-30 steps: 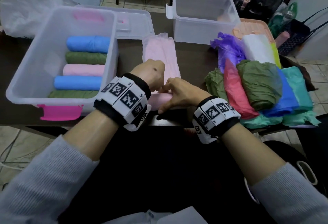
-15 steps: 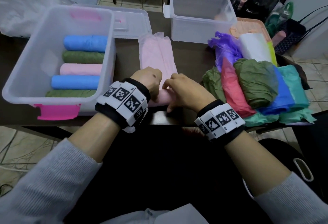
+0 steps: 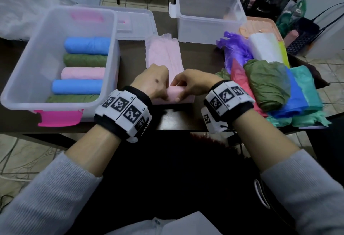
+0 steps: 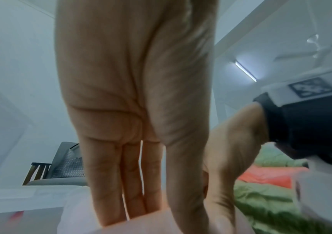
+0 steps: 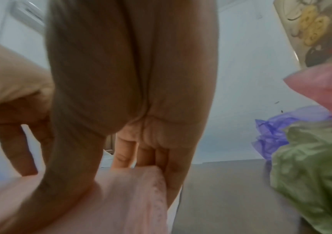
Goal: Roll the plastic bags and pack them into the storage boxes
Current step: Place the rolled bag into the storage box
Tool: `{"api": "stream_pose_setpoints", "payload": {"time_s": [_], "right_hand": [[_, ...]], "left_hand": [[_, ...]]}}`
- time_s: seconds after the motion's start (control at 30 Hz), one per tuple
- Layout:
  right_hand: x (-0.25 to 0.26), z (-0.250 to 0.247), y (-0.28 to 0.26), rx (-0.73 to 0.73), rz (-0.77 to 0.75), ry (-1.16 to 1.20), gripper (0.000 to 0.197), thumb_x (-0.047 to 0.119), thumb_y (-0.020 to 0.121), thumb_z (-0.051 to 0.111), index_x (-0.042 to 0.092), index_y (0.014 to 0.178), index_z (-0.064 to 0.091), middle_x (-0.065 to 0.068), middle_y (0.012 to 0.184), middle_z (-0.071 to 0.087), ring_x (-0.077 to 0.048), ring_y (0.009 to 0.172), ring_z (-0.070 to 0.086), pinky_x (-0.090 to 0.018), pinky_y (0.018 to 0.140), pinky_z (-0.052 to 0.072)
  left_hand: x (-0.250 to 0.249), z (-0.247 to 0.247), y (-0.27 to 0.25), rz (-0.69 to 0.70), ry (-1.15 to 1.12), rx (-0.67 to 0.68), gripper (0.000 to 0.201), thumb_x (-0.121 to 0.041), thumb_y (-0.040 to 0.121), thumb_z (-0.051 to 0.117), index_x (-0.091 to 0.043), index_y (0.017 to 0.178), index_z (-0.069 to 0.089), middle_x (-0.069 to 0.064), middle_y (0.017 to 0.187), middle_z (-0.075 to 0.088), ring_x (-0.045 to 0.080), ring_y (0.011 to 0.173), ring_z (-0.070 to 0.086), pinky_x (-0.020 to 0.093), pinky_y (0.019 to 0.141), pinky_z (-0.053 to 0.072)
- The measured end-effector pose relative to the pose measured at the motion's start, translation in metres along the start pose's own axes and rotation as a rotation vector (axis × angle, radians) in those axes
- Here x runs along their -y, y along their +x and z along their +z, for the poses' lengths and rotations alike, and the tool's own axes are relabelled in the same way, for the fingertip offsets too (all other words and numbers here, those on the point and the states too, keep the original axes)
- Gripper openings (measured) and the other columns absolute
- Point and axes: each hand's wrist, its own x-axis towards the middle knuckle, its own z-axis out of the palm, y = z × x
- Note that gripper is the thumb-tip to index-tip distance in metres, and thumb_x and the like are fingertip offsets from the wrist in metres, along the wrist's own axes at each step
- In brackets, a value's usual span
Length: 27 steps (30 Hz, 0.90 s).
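A pink plastic bag (image 3: 163,54) lies as a long folded strip on the dark table, its near end wound into a roll (image 3: 177,92). My left hand (image 3: 158,93) grips the roll's left part and my right hand (image 3: 183,94) its right part. In both wrist views the fingers (image 4: 135,190) reach over the far side and the thumbs press the near side of the roll (image 5: 137,197). The clear storage box (image 3: 24,70) at left holds several rolled bags: blue (image 3: 87,45), green (image 3: 85,60), pink (image 3: 82,72), blue and green.
A second clear box (image 3: 208,15) stands empty at the back. A clear lid (image 3: 134,24) lies behind the left box. A pile of loose bags (image 3: 270,82) in green, red, blue, teal, purple and white fills the right side. The table's front edge is just below my wrists.
Both hands have moved away from me along the pink strip, winding more of it into the roll. The flat part looks shorter.
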Motion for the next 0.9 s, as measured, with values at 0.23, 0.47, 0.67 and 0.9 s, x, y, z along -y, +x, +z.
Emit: {"api": "stream_pose_setpoints", "payload": {"time_s": [0.23, 0.47, 0.67, 0.9], "right_hand": [[-0.011, 0.003, 0.005, -0.145, -0.049, 0.093, 0.066, 0.027, 0.064, 0.085, 0.02, 0.122, 0.055, 0.001, 0.11, 0.055, -0.011, 0.095, 0.051, -0.02, 0.081, 0.038], [0.008, 0.042, -0.032, -0.345, -0.103, -0.278, 0.063, 0.033, 0.071, 0.077, 0.012, 0.124, 0.05, -0.01, 0.119, 0.049, -0.027, 0.111, 0.045, -0.039, 0.09, 0.041], [0.025, 0.055, -0.04, -0.269, -0.069, -0.257, 0.052, 0.033, 0.076, 0.073, 0.012, 0.12, 0.056, -0.01, 0.11, 0.055, -0.029, 0.105, 0.051, -0.036, 0.082, 0.045], [0.021, 0.024, -0.022, -0.054, -0.053, -0.086, 0.042, 0.025, 0.075, 0.075, 0.014, 0.115, 0.066, -0.006, 0.103, 0.067, -0.019, 0.092, 0.058, -0.028, 0.076, 0.042]], "left_hand": [[-0.006, 0.005, -0.002, -0.022, 0.121, 0.036, 0.069, -0.006, 0.063, 0.084, -0.007, 0.125, 0.053, 0.016, 0.123, 0.053, 0.034, 0.112, 0.054, 0.033, 0.075, 0.041], [-0.007, -0.001, 0.002, -0.029, 0.124, 0.067, 0.038, 0.003, 0.077, 0.065, -0.005, 0.113, 0.059, 0.015, 0.112, 0.059, 0.03, 0.097, 0.058, 0.03, 0.069, 0.043], [-0.001, -0.001, -0.008, -0.026, 0.222, 0.195, 0.038, 0.0, 0.079, 0.064, -0.007, 0.116, 0.061, 0.014, 0.112, 0.063, 0.027, 0.094, 0.059, 0.029, 0.067, 0.041], [0.007, 0.001, -0.015, 0.017, 0.107, 0.07, 0.04, 0.002, 0.077, 0.067, -0.011, 0.114, 0.063, 0.013, 0.115, 0.06, 0.031, 0.1, 0.06, 0.035, 0.077, 0.049]]}}
